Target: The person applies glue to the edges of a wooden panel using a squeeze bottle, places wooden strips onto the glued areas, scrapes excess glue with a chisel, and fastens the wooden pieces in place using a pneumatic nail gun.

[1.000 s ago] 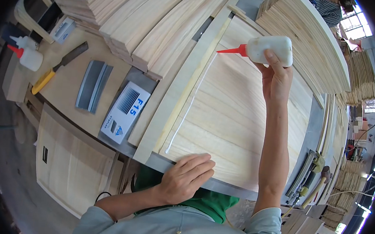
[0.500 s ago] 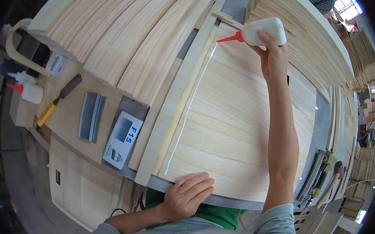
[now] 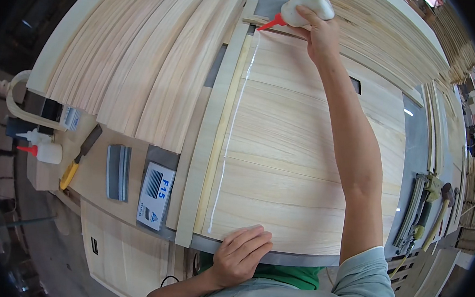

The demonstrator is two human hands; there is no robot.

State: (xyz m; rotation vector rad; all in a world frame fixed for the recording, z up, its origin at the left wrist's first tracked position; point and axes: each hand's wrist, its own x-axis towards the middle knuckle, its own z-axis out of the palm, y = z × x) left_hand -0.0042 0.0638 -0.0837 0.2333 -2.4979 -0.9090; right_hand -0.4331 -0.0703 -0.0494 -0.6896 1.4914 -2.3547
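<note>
A white glue bottle [image 3: 309, 8] with a red nozzle is gripped by my right hand [image 3: 320, 35], tilted so the tip meets the far left corner of a pale wooden panel [image 3: 288, 147]. Along the panel's left side runs a white line of glue [image 3: 227, 147], from the near edge up to the nozzle. My left hand [image 3: 242, 251] rests on the panel's near edge, fingers stretched out and holding nothing. A narrow wooden strip [image 3: 205, 163] lies alongside the panel on the left.
Stacked boards [image 3: 139, 51] stand at the left, and another stack [image 3: 380, 37] lies beyond the panel. A staple box [image 3: 155, 196], staple strips [image 3: 118, 172], a yellow-handled chisel [image 3: 80, 155] and a second glue bottle [image 3: 49, 152] sit left. A nail gun [image 3: 423, 210] and hammer [image 3: 440, 214] lie right.
My right hand has moved the glue bottle farther away along the panel's left side, and the glue line now reaches the far corner. The left hand stays at the near edge.
</note>
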